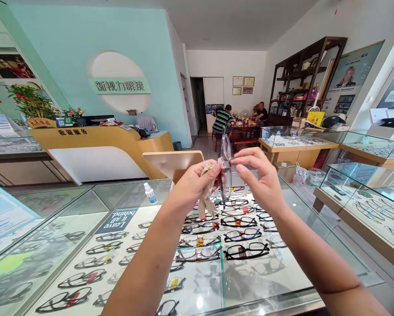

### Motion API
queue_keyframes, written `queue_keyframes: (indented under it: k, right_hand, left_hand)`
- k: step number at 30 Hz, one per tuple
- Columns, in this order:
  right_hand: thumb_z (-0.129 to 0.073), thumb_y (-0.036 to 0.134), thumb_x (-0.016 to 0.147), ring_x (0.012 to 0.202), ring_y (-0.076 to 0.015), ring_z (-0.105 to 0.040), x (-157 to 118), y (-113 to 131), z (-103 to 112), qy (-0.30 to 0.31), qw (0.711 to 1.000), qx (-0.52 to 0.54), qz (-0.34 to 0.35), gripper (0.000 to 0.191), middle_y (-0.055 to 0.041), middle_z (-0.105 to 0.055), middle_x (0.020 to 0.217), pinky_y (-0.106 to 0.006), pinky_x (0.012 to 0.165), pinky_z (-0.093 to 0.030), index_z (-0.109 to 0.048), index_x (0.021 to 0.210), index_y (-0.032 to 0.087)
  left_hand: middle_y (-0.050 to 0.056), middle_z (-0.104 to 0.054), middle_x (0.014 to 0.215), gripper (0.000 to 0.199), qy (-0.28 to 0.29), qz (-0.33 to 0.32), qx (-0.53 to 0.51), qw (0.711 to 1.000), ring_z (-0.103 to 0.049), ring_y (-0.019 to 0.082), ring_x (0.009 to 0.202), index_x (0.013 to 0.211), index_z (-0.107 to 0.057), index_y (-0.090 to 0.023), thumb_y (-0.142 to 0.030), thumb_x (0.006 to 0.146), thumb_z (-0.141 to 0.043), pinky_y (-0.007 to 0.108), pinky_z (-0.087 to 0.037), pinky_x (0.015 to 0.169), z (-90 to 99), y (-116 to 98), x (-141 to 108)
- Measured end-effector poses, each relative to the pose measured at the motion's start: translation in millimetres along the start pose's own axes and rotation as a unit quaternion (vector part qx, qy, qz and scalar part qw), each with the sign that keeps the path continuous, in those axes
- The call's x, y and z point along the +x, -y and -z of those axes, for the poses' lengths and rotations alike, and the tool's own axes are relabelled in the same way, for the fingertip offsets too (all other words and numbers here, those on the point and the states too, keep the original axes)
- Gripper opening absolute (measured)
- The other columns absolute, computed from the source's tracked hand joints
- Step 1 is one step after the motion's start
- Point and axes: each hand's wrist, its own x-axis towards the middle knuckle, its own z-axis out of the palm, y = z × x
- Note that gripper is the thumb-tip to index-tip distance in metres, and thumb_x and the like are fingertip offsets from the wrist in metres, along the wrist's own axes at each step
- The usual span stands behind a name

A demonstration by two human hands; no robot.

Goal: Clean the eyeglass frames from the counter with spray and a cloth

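Observation:
Above the glass display case [243, 285], my left hand [193, 177] is closed on a pair of eyeglasses [226, 149] and a pale, crumpled cloth [209, 202]. The glasses stand on edge, one lens above the other, and a small label shows near the thumb. Cloth hangs down below my left fingers. My right hand [259, 175] is just to the right of the glasses with thumb and fingers apart. Its fingertips are close to the frame; whether they touch it I cannot tell.
Several rows of glasses [239, 220] lie inside the case. On its top stand a small white bottle [150, 193] and a tilted wooden-framed mirror or board [173, 162]. Two people sit at a table [243, 129] at the back. More display cases [364, 197] stand on the right.

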Motion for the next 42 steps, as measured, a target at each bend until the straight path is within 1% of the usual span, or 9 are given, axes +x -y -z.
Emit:
queue_keyframes:
  k: [2,5,11,17,23,33,37,39,42]
  right_hand:
    - [-0.074,0.038,0.099,0.102,-0.023,-0.066,4,-10,-4,0.04,0.981,0.141,-0.124,0.013,-0.0031,-0.072,0.102,-0.044,0.101,-0.05,-0.08,0.092,0.028]
    - [-0.083,0.044,0.09,0.092,-0.0181,-0.064,10,-24,-9,0.081,0.913,0.31,-0.254,0.021,-0.0008,-0.073,0.092,-0.036,0.094,-0.05,-0.08,0.087,0.024]
    - [-0.094,0.04,0.078,0.088,-0.0161,-0.067,15,-32,-4,0.099,0.835,0.432,-0.326,0.026,-0.0023,-0.074,0.094,-0.03,0.087,-0.053,-0.079,0.085,0.02]
    - [-0.093,0.038,0.08,0.08,-0.0144,-0.065,17,-34,8,0.15,0.818,0.455,-0.319,0.025,-0.0018,-0.073,0.086,-0.028,0.08,-0.054,-0.076,0.08,0.019]
    - [-0.091,0.041,0.084,0.088,-0.0172,-0.072,15,-34,11,0.221,0.808,0.456,-0.3,0.028,-0.005,-0.079,0.092,-0.032,0.087,-0.055,-0.073,0.083,0.019]
    - [-0.081,0.041,0.096,0.119,-0.0237,-0.076,13,-36,20,0.286,0.773,0.48,-0.299,0.023,-0.0096,-0.082,0.129,-0.047,0.111,-0.054,-0.067,0.102,0.024]
    - [-0.082,0.043,0.096,0.122,-0.0229,-0.076,14,-34,22,0.287,0.779,0.472,-0.297,0.025,-0.01,-0.08,0.133,-0.048,0.114,-0.052,-0.066,0.103,0.025]
    - [-0.083,0.044,0.095,0.124,-0.0223,-0.074,14,-33,21,0.274,0.786,0.469,-0.295,0.026,-0.0098,-0.08,0.134,-0.046,0.113,-0.052,-0.066,0.101,0.025]
    - [-0.084,0.044,0.095,0.128,-0.022,-0.073,15,-32,20,0.263,0.789,0.471,-0.293,0.027,-0.0098,-0.079,0.136,-0.045,0.113,-0.051,-0.066,0.1,0.025]
  left_hand:
    - [-0.001,-0.054,0.071,0.047,-0.015,-0.024,0.075,0.997,-0.044,0.01,0.059,0.082,-0.068,-0.018,-0.063,0.089,-0.081,0.022,-0.038,0.054,0.3,4,2]
    - [-0.003,-0.048,0.068,0.048,-0.034,-0.023,0.102,0.994,-0.039,0.01,0.057,0.083,-0.068,-0.019,-0.064,0.089,-0.082,0.023,-0.03,0.052,0.5,9,4]
    - [-0.001,-0.054,0.074,0.044,-0.037,-0.002,0.061,0.997,-0.045,0.01,0.061,0.091,-0.072,-0.018,-0.06,0.088,-0.085,0.021,-0.039,0.054,3.2,14,11]
    - [-0.005,-0.038,0.07,0.041,0.045,0.075,-0.233,0.968,-0.035,0.007,0.053,0.073,-0.049,-0.018,-0.035,0.087,-0.084,0.015,-0.029,0.041,10.3,0,8]
    - [-0.006,-0.036,0.065,0.025,-0.003,0.059,-0.398,0.915,-0.032,0.006,0.046,0.083,-0.054,-0.019,-0.032,0.102,-0.064,0.013,-0.019,0.037,14.7,-4,6]
    - [-0.005,-0.034,0.059,0.058,-0.075,-0.043,-0.306,0.948,-0.022,0.01,0.047,0.125,-0.073,-0.021,-0.069,0.107,-0.047,0.019,-0.013,0.036,14.4,-6,9]
    - [-0.005,-0.037,0.06,0.063,-0.083,-0.038,-0.272,0.958,-0.027,0.008,0.046,0.098,-0.073,-0.018,-0.078,0.099,-0.055,0.019,-0.017,0.037,14.2,-10,10]
    - [-0.005,-0.04,0.061,0.055,-0.086,-0.034,-0.236,0.967,-0.031,0.007,0.047,0.084,-0.065,-0.018,-0.072,0.093,-0.07,0.017,-0.022,0.038,12.2,-9,11]
    - [-0.006,-0.048,0.064,0.045,-0.089,-0.037,-0.142,0.985,-0.038,0.006,0.048,0.088,-0.063,-0.018,-0.056,0.082,-0.088,0.016,-0.03,0.041,6.4,-1,11]
